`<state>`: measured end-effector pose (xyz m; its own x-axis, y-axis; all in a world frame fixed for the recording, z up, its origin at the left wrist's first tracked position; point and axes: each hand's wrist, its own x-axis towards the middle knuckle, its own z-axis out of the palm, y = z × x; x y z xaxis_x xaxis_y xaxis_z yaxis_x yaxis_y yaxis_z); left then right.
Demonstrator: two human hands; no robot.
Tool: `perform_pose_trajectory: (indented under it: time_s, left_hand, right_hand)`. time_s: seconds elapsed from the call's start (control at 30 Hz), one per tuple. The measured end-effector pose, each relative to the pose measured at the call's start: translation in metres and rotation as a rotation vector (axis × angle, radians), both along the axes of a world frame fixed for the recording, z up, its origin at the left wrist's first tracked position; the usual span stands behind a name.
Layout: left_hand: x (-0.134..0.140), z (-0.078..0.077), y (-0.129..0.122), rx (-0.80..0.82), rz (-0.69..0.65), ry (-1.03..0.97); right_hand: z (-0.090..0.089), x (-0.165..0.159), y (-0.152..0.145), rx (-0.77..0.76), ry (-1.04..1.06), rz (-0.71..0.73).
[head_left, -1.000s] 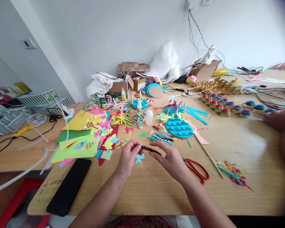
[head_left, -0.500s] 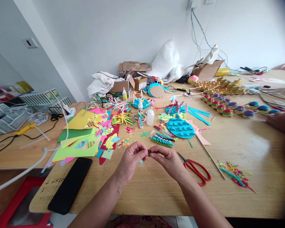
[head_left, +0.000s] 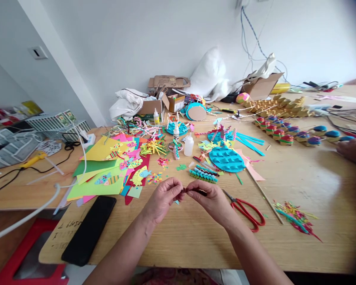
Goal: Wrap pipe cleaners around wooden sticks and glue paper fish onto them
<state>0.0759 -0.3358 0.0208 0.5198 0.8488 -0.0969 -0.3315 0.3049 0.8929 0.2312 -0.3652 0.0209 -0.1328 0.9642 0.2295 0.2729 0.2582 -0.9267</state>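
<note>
My left hand (head_left: 167,198) and my right hand (head_left: 208,198) meet over the near middle of the table, fingertips almost touching. Both pinch a small dark brown strip (head_left: 184,190); most of it is hidden by the fingers, and its material is too small to make out. Just beyond the hands lie several folded, braid-like strips (head_left: 203,174) in turquoise, green and dark brown. Red-handled scissors (head_left: 247,209) rest right of my right hand, blades slightly apart. A turquoise scalloped disc (head_left: 227,159) lies behind them.
Coloured paper sheets (head_left: 97,186) with paper fish spread to the left, near a black phone (head_left: 89,230). Glue bottles, including a white one (head_left: 189,145), stand mid-table. A wooden stick (head_left: 264,194), paper scraps (head_left: 298,217) and painted egg-carton cups (head_left: 284,138) lie right. Another person's hand (head_left: 351,151) rests at the right edge.
The view has shifted slightly. My hands keep their pinch, and a little more of the dark strip shows between and beneath the fingers.
</note>
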Motion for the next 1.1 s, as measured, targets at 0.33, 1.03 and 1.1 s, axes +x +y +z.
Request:
perform_pose_trajectory:
  time_s: [0.33, 1.03, 1.1]
  left_hand:
    - [0.001, 0.003, -0.003, 0.011, 0.035, -0.046]
    - [0.004, -0.01, -0.012, 0.67, 0.274, 0.329]
    - [0.005, -0.018, -0.015, 0.723, 0.201, 0.366]
  right_hand:
    - [-0.002, 0.001, -0.002, -0.09, 0.127, -0.005]
    - [-0.005, -0.017, -0.007, -0.374, 0.772, -0.171]
    - [-0.005, -0.02, -0.004, -0.402, 0.85, -0.164]
